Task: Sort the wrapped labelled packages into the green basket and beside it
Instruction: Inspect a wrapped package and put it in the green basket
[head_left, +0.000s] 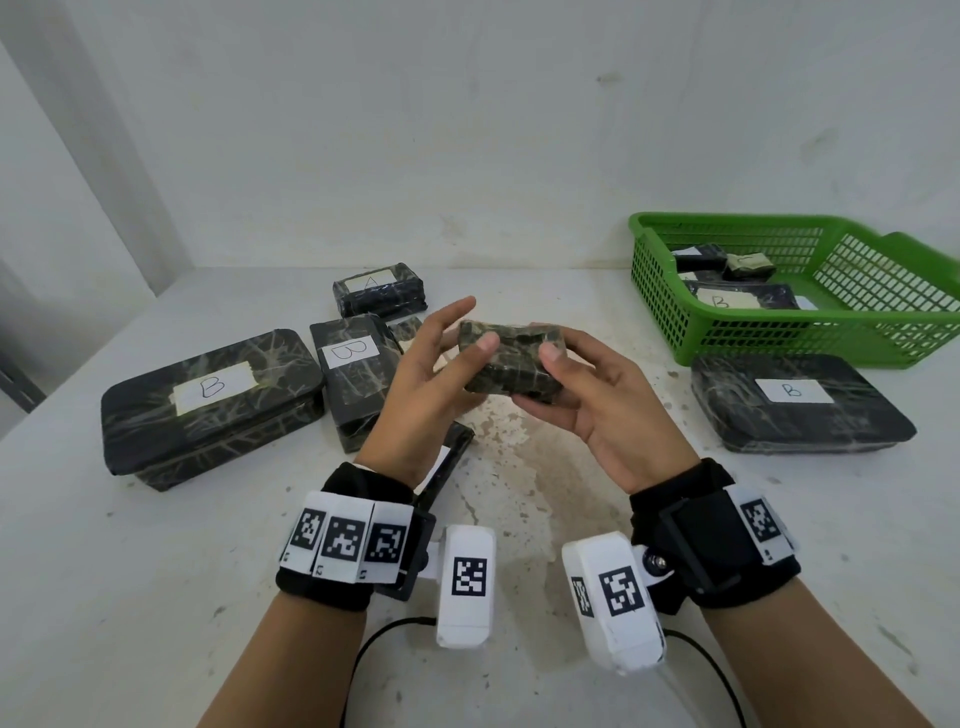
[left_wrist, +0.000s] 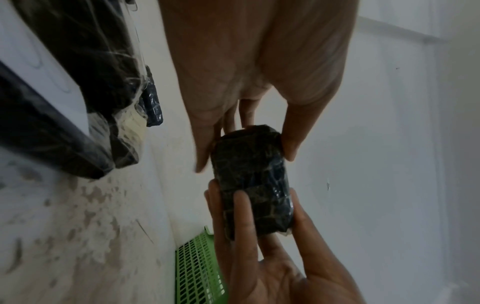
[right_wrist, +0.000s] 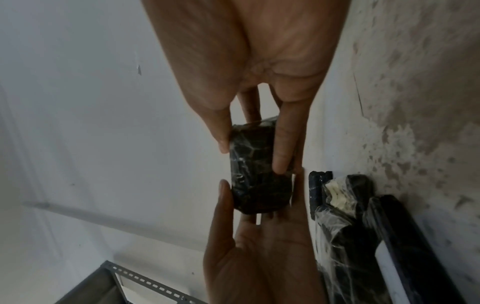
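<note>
I hold a small dark wrapped package (head_left: 511, 364) above the middle of the table with both hands; no label shows on it. My left hand (head_left: 470, 338) pinches its left end, thumb on top and index finger sticking out. My right hand (head_left: 545, 376) grips its right end, thumb on top and fingers underneath. The left wrist view shows the package (left_wrist: 249, 181) between both hands, and so does the right wrist view, package (right_wrist: 259, 185). The green basket (head_left: 727, 221) stands at the back right with several packages inside, one marked B (head_left: 727, 300).
A flat package marked B (head_left: 795, 400) lies in front of the basket. On the left lie a large B package (head_left: 213, 400), a narrower B package (head_left: 353, 369) and an A package (head_left: 379, 291). A thin dark package (head_left: 449, 454) lies under my left wrist. The wall is close behind.
</note>
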